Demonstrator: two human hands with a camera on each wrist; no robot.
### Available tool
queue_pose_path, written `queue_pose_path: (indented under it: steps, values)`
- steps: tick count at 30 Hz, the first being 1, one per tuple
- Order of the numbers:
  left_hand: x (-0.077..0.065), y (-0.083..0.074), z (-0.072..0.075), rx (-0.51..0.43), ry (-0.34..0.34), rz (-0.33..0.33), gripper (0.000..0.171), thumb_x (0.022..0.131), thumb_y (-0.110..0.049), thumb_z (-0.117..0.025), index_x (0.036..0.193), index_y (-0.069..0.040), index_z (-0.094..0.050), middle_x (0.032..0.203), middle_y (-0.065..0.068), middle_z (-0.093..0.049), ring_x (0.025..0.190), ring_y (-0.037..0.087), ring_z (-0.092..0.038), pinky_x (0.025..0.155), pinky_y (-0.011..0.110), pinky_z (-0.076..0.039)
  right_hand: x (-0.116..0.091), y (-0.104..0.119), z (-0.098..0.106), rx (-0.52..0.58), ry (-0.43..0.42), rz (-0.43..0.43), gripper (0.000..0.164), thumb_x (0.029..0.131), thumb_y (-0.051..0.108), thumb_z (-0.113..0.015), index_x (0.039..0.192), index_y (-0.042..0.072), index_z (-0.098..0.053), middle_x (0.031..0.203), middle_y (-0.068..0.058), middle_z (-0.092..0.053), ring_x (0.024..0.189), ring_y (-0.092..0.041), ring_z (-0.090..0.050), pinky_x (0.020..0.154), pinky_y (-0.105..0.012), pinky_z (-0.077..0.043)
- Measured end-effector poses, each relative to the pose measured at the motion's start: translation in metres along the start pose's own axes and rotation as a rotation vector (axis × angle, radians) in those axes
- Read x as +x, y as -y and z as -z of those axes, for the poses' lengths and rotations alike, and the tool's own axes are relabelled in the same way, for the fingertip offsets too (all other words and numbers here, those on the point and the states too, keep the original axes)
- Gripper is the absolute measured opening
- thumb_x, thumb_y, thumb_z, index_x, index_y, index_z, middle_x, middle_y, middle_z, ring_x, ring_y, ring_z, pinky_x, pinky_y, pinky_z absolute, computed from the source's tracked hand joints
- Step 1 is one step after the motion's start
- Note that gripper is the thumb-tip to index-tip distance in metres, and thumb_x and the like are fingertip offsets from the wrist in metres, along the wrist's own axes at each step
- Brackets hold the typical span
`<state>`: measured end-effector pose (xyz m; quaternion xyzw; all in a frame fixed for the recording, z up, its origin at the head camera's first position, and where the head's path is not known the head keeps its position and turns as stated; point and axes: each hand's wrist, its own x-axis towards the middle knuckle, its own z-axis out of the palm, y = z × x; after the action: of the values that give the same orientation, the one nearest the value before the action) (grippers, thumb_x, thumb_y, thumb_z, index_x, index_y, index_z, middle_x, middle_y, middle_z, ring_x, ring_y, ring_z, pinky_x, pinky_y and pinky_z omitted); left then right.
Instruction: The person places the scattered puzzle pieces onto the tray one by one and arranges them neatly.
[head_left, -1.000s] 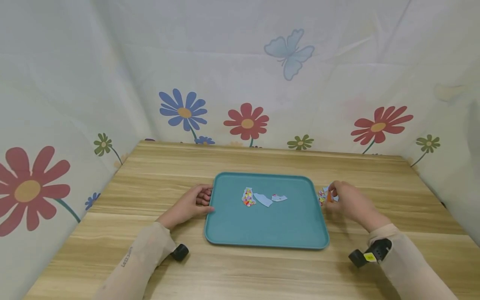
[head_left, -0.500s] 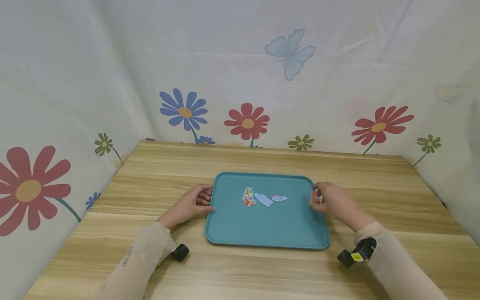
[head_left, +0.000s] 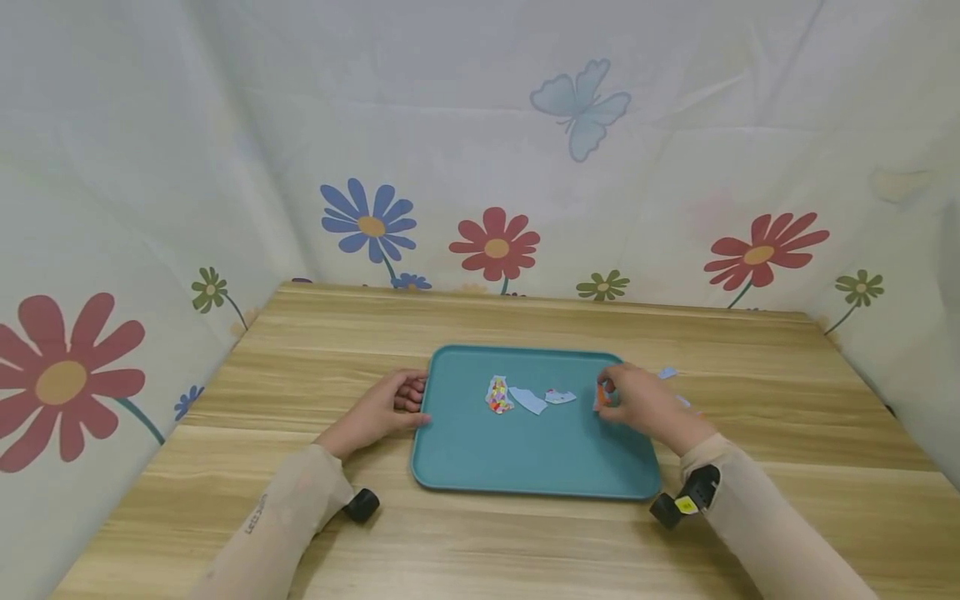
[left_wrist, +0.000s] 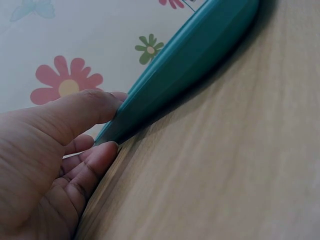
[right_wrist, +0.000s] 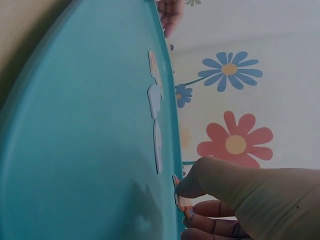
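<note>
My left hand grips the left edge of a teal tray, thumb on its rim and fingers curled at its side, as the left wrist view shows. Over the tray's right part, my right hand pinches a flat orange puzzle piece between thumb and fingers. Three other puzzle pieces lie in a row across the tray: a multicoloured one, a plain pale-blue one and a small pale-blue one with a touch of pink.
On the wooden table, just right of the tray, more small pieces show, among them a pale-blue one; my right hand partly hides them. A flower-printed cloth hangs behind the table.
My right hand has picked up the orange puzzle piece from beside the tray and carried it left over the tray's right edge. The left hand has stayed at the tray's left edge.
</note>
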<state>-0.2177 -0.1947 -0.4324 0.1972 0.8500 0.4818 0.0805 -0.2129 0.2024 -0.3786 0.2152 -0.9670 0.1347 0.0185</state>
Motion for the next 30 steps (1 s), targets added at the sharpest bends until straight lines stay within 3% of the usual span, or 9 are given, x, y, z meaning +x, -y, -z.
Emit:
queue_pose_path:
  steps: [14,30]
  values:
    - [0.001,0.001,0.0,0.004,-0.005,-0.026,0.07,0.082,-0.013,-0.077,0.139,0.004,-0.041,0.117,0.019,-0.055,0.099,0.019,-0.056,0.083,0.02,-0.053,0.008,0.007,-0.01,-0.076,0.044,0.021,0.036,0.077,0.021,-0.074,0.106,0.001,-0.065,0.091,-0.004,-0.063,0.076,-0.013,-0.054,0.066,-0.031,-0.05]
    - [0.001,0.003,0.0,-0.001,0.004,-0.034,0.07,0.083,-0.012,-0.076,0.139,0.007,-0.039,0.118,0.02,-0.054,0.101,0.023,-0.056,0.084,0.024,-0.053,0.008,0.008,-0.017,-0.103,0.037,0.032,0.032,0.079,0.024,-0.076,0.104,0.006,-0.067,0.089,-0.001,-0.06,0.071,-0.01,-0.05,0.056,-0.025,-0.045]
